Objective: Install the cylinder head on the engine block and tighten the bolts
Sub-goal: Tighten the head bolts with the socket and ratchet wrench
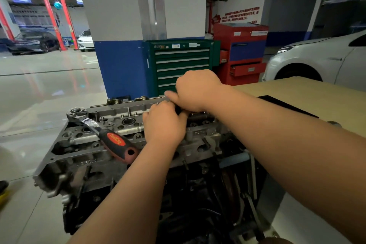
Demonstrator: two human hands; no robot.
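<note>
Cylinder head of grey cast metal [122, 125] | long axis left-right | my left hand [164, 125] and right hand [196, 91] pinch small dark part [178, 109] | red-handled steel ratchet [116, 140] lies left (left hand nearer)

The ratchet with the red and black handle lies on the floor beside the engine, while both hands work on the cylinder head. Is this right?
Not quite. In the head view the ratchet lies on the cylinder head, not on the floor. The left hand and right hand do work on it.
</note>
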